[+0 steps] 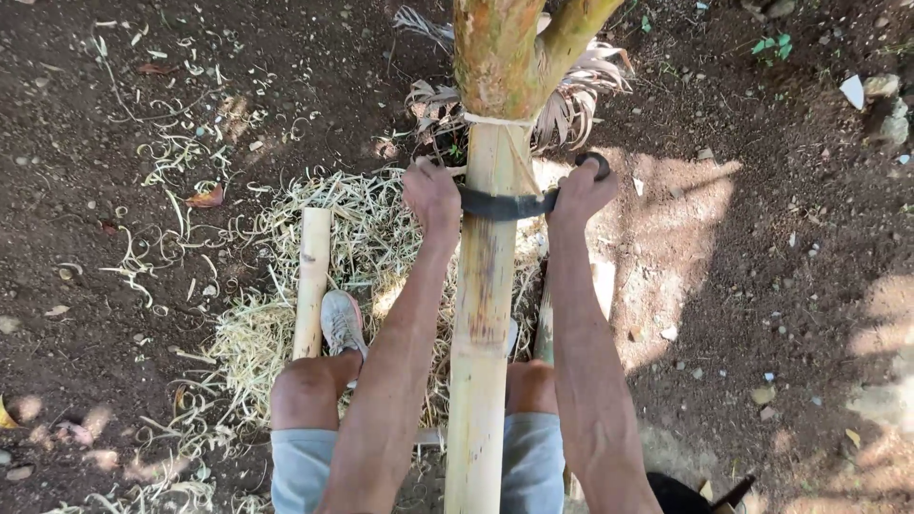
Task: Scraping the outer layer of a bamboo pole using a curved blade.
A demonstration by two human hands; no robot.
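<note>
Bamboo pole (484,314): one long pale stalk, running up between the knees, top end tied with pale cord (497,121) against a tree trunk (500,52). One dark curved blade (505,204) lies across the pole, just below the tie. Left hand (433,193) has its fingers wrapped shut around the blade's left end; handle itself hidden under the fingers. Right hand (579,190) has its fingers closed on the right end, dark handle tip showing just above the knuckles. Blade touches the pole between the two fists. Both forearms run alongside the pole, one each side.

Second, shorter bamboo piece (311,281): one, lying on the ground well left of the left fingers, next to a grey shoe (341,322). One shoe visible. Pile of pale shavings (352,238) spreads under and left of the pole; loose curls scattered over dark soil (762,238). Dry palm fronds (581,95) hang behind the trunk, above the fingers.
</note>
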